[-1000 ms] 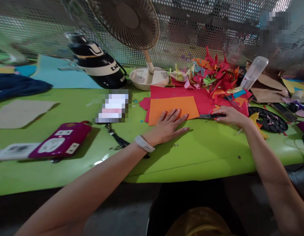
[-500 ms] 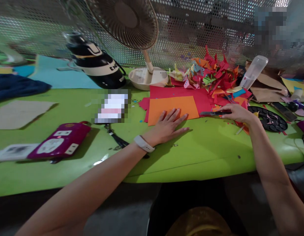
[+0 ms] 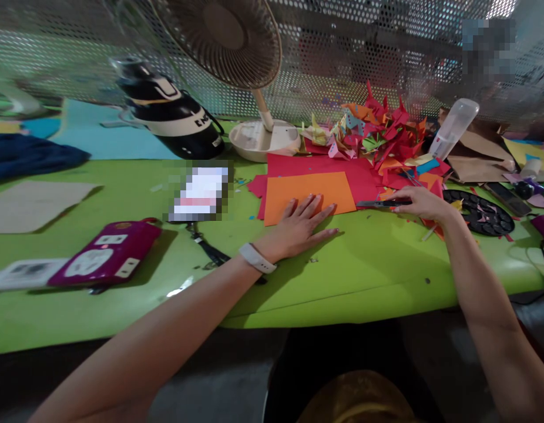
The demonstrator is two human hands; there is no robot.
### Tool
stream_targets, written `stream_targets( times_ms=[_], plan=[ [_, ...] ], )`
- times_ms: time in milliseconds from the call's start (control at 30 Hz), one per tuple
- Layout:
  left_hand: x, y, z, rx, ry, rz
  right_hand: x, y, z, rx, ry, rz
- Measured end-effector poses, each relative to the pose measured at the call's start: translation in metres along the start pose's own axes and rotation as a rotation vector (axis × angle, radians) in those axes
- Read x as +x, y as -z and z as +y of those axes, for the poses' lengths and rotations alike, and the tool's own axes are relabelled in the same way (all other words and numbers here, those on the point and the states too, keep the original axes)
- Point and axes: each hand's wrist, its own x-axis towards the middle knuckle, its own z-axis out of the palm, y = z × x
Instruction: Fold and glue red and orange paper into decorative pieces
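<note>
My left hand (image 3: 301,228) lies flat with its fingers spread on the lower edge of an orange paper sheet (image 3: 311,188). Part of that sheet is hidden beneath my fingers. Under the orange sheet lies larger red paper (image 3: 325,164). At the right, my right hand (image 3: 426,204) is closed around a dark utility knife (image 3: 382,203). The knife's tip points left, close to the lower right corner of the orange sheet. Bright paper scraps (image 3: 433,176) lie just behind my right hand.
A heap of folded paper pieces (image 3: 382,129) stands behind the sheets, beside a fan (image 3: 263,138). A black bottle (image 3: 179,117), phone (image 3: 201,194) and purple device (image 3: 104,252) are leftward. To the right are a black round tray (image 3: 487,214) and a clear bottle (image 3: 457,126).
</note>
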Motion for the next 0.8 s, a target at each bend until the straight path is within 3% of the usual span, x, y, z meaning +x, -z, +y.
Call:
stream_targets(
  times_ms=[200, 567, 800],
  plan=[
    [0.0, 0.0, 0.0, 0.001, -0.004, 0.005, -0.001, 0.0, -0.004, -0.002, 0.007, 0.003],
    [0.0, 0.001, 0.001, -0.001, 0.0, 0.006, 0.007, -0.01, 0.007, 0.034, 0.173, 0.031],
    [0.0, 0.001, 0.001, -0.006, 0.007, -0.015, 0.018, -0.026, 0.011, -0.041, 0.224, 0.122]
  ],
)
